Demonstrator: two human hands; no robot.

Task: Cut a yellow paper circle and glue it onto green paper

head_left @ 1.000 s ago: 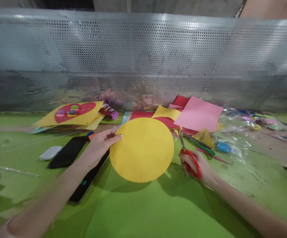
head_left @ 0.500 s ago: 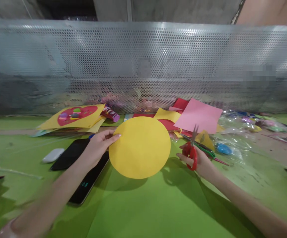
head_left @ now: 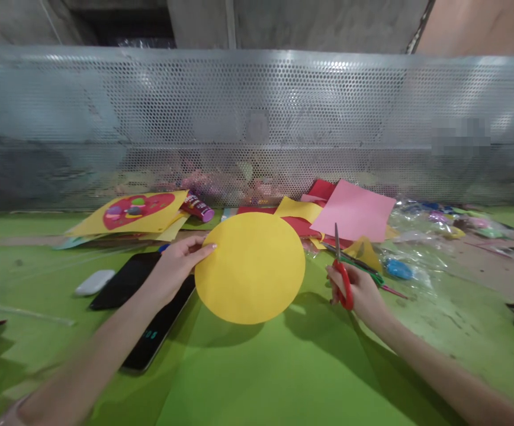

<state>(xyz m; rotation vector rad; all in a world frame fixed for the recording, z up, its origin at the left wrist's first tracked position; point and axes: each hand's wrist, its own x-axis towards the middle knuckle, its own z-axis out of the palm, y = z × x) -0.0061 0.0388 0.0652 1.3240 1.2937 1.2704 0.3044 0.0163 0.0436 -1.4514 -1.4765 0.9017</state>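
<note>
Between thumb and fingers, my left hand (head_left: pixel 182 263) pinches the left edge of a round yellow paper disc (head_left: pixel 250 269). The disc is held above a green sheet (head_left: pixel 257 373) and casts a shadow on it. To the right, my right hand (head_left: pixel 357 293) is closed round the red handles of a pair of scissors (head_left: pixel 342 275). Their blades point upward, look closed, and are apart from the disc. Behind the scissors lie a pink sheet (head_left: pixel 355 210) and yellow and red paper pieces.
Two dark phones (head_left: pixel 161 325) lie by my left forearm, with a white case (head_left: pixel 95 283) beside them. At the back left, a yellow sheet with a red heart (head_left: pixel 139 210) tops a paper stack. Plastic bags (head_left: pixel 421 245) lie at right. A perforated metal panel (head_left: pixel 257 118) stands behind.
My right hand has turned the scissors and moved slightly right; the blades, slightly apart before, now look closed. The disc stays in my left hand, nearly still.
</note>
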